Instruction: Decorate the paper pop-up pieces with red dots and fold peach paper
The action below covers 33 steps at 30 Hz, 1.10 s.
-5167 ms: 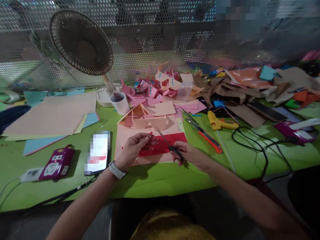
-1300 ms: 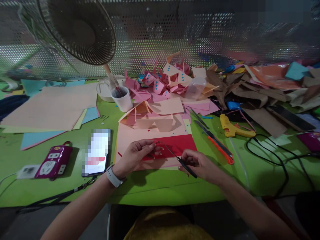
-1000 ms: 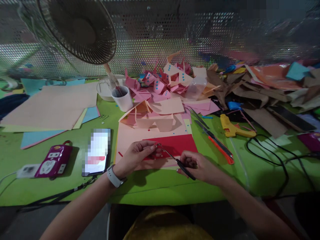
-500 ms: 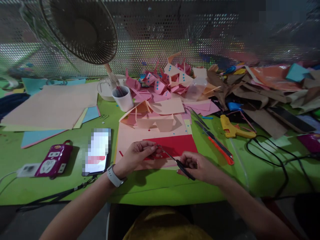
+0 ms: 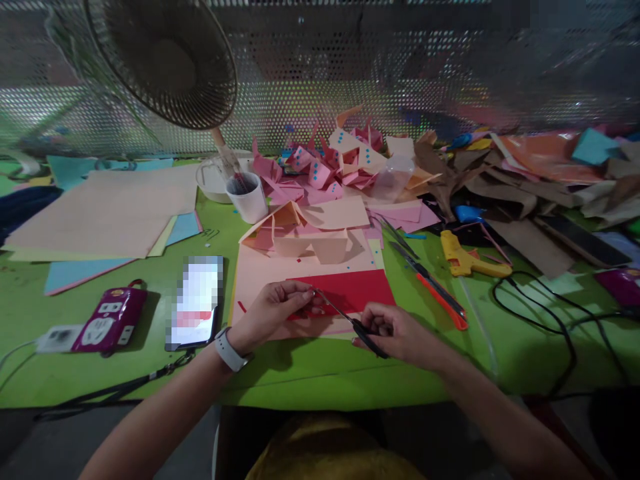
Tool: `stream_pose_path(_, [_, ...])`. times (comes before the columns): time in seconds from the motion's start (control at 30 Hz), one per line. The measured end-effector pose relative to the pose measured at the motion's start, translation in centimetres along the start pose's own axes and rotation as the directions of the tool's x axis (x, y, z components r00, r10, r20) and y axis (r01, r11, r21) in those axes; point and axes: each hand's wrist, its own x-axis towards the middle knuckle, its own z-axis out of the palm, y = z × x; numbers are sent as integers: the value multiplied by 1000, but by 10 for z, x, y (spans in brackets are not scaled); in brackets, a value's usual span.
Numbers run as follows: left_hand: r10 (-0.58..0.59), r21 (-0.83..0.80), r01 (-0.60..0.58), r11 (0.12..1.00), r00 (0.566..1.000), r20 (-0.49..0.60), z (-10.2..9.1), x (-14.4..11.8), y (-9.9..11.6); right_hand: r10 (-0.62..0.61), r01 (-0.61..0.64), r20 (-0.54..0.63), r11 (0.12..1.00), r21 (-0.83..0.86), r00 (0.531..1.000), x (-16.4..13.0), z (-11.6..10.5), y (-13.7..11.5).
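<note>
Head view: left hand [image 5: 273, 313] pinches the red paper [image 5: 350, 291] edge taut on the peach sheet [image 5: 260, 273]; right hand [image 5: 400, 333] grips small scissors [image 5: 345, 315], blades nearly shut at that pinched edge, steadying the cut.

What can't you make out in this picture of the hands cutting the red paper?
Head view only:
- Phone screen: pixelated, content unreadable.
- Scissors blades: too thin and dim to tell whether open or closed; handles hidden inside the right hand.
- Red paper under the left hand: the fingers cover the piece being cut.
- Behind the perforated screen: blurred.
- Fan: top cut off by the frame edge.
</note>
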Motion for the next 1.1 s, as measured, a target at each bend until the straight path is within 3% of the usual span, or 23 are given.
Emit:
stream_pose_path(0.37, [14,77,-12,997,1000,-23,-2,-1,0,0,2,-26,998,69,1000,2,-1,3])
stream_pose_path(0.73, [-12,-12,12,1000,1000,15,-2,0,-2,6,-4,-27,996,86,1000,2,-2,4])
stream_pose_path(1.1, [-13,5,13,1000,1000,18,0,-2,2,0,1,-17,996,85,1000,2,-2,3])
